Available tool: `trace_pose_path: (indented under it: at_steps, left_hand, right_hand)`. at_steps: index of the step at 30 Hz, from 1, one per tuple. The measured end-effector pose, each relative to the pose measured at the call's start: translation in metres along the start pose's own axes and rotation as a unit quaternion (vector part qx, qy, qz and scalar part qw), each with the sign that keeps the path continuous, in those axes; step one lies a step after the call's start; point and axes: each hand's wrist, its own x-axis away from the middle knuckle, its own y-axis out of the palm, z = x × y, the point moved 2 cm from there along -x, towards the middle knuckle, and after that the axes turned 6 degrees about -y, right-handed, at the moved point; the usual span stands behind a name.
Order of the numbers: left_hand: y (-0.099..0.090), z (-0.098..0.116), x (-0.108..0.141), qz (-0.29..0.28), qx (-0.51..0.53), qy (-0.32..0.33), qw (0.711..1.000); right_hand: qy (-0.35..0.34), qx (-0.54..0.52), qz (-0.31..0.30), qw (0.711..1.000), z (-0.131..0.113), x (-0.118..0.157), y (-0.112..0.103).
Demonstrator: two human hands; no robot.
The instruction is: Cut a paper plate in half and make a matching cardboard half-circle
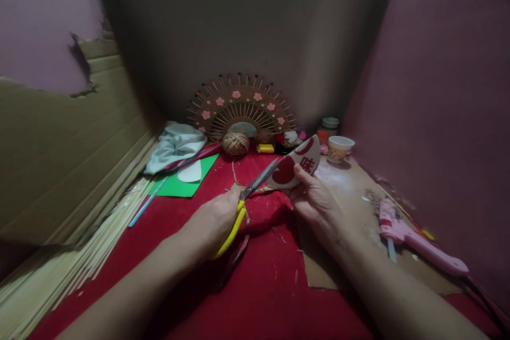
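Yellow-handled scissors (231, 236) are in my left hand (223, 215), whose fingers are closed round the handles near the pivot. Their blades point up and to the right, with the tips beside a curved white piece with red shapes and a dark character (292, 164). My right hand (314, 196) pinches that piece at its lower right, the thumb on its face. A strand of twine runs from near my left hand towards the bottom of the piece. Below the hands, small fibre scraps lie on the red cloth (271, 287).
A flowered stick fan (241, 103) stands behind a twine ball (236, 144). Left are thin sticks (91, 255), green paper (175, 186) and pale cloth (179, 143). Right are a paper cup (339, 150), cardboard (322, 265) and a pink glue gun (418, 241).
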Motion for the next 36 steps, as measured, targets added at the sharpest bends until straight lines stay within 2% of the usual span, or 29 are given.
trace_pose_path:
  at_steps: [15, 22, 28, 33, 36]
  left_hand:
    - [-0.005, 0.005, 0.004, -0.064, -0.115, -0.047, 0.99]
    - [-0.01, 0.007, 0.003, -0.067, -0.193, -0.043, 0.978]
    - [-0.004, 0.003, 0.004, -0.074, -0.178, -0.049, 0.98]
    - [-0.001, 0.002, 0.005, -0.058, -0.072, -0.016, 0.996]
    - [-0.002, 0.003, 0.005, -0.047, -0.046, -0.013, 0.998]
  right_hand:
    - [-0.014, 0.015, 0.007, 1.0, 0.006, 0.002, -0.003]
    - [-0.009, 0.02, 0.007, 1.0, 0.007, 0.001, -0.005]
    - [-0.007, 0.013, 0.029, 0.999, 0.007, 0.001, -0.004]
    - [-0.001, 0.025, 0.016, 1.0, 0.013, 0.001, -0.006]
    - [0.02, 0.038, 0.015, 0.999, 0.018, 0.004, -0.007]
